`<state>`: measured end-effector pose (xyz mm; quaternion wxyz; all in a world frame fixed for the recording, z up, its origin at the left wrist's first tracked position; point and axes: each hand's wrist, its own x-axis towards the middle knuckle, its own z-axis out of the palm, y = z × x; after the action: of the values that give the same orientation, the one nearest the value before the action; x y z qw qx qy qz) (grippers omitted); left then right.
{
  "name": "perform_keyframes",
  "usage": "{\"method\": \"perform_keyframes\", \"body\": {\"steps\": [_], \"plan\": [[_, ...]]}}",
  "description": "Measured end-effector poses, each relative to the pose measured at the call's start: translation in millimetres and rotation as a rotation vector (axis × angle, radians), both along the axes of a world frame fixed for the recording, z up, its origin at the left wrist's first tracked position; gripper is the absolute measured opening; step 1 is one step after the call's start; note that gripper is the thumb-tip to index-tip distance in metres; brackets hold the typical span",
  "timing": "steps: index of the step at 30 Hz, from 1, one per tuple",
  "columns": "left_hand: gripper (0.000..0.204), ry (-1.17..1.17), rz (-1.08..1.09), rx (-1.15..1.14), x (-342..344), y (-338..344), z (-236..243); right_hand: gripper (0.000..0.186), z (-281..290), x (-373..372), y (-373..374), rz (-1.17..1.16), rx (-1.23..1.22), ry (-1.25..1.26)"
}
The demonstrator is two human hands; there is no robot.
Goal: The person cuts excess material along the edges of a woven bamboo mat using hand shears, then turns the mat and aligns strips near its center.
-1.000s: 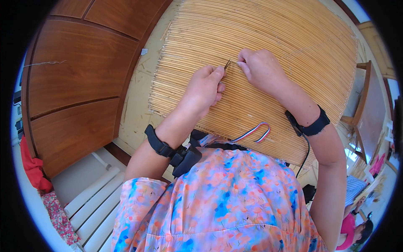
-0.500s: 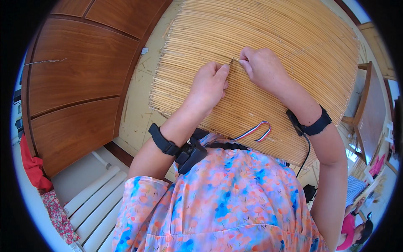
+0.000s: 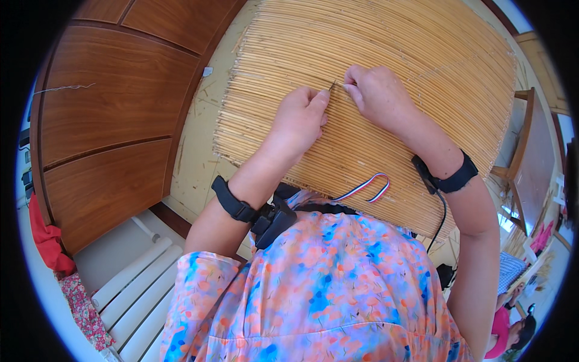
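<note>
A large mat of straw-coloured stalks (image 3: 289, 130), laid in close parallel rows, spreads out under both hands. My left hand (image 3: 300, 119) is closed over its middle, thumb pressed against the fingers. From that grip a thin, dark, pointed tool (image 3: 333, 86) sticks up toward my right hand; its handle is hidden. My right hand (image 3: 380, 96) is closed in a pinch just beyond the tool's tip, with a small gap between. Whatever lies in this pinch is too small to make out.
A striped ribbon (image 3: 368, 188) lies on the mat's near edge by my body. Brown wooden cabinets (image 3: 114, 102) stand at the left, above a white radiator (image 3: 142, 301). A wooden table on its side (image 3: 531, 163) is at the right; another person (image 3: 512, 332) sits lower right.
My left hand has shifted very slightly up, and the tool's tip stands a little higher. My right hand stays nearly in place, still pinched.
</note>
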<state>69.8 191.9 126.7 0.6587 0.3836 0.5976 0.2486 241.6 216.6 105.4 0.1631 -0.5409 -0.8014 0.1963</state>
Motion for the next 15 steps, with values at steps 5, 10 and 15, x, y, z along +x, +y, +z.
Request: {"method": "perform_keyframes", "body": {"steps": [5, 10, 15], "plan": [[0.019, 0.042, 0.022, 0.038, 3.7, -1.4, -2.6, 0.013, -0.6, 0.5, 0.1, -0.006, 0.002, -0.004], [0.018, 0.01, 0.039, 0.035, 3.1, -2.1, -5.5, 0.013, -2.6, 0.3, -0.2, -0.004, 0.005, -0.004], [0.018, -0.014, 0.054, 0.025, 1.6, -2.0, -4.7, 0.012, 0.7, -0.8, -1.3, -0.014, -0.003, -0.003]]}}
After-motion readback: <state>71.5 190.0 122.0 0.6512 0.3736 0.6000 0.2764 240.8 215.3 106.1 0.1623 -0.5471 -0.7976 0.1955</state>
